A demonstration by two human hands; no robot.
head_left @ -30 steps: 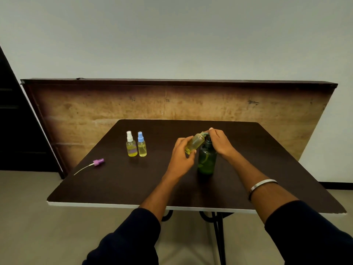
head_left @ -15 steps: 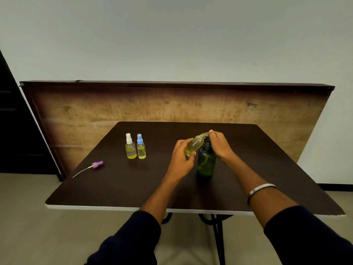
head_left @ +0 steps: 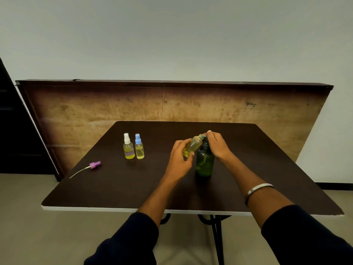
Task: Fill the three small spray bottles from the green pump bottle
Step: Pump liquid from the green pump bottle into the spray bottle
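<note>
The green pump bottle (head_left: 204, 163) stands upright near the middle of the dark table (head_left: 118, 188). My right hand (head_left: 217, 145) covers its pump head, fingers curled over the top. My left hand (head_left: 179, 159) grips a small uncapped spray bottle (head_left: 193, 145) with yellowish liquid, tilted with its mouth at the pump spout. Two capped small spray bottles stand side by side at the left: a white-capped bottle (head_left: 128, 147) and a blue-capped bottle (head_left: 139, 147), both holding yellow liquid. A purple spray cap with its dip tube (head_left: 93, 165) lies on the table at the far left.
The table's near white edge (head_left: 95, 208) runs across below my forearms. A wooden board (head_left: 172, 104) stands upright behind the table against the wall. Black table legs (head_left: 215, 232) show under the front edge.
Both hands and the bottles keep the same hold and place. Only the camera view has shifted slightly.
</note>
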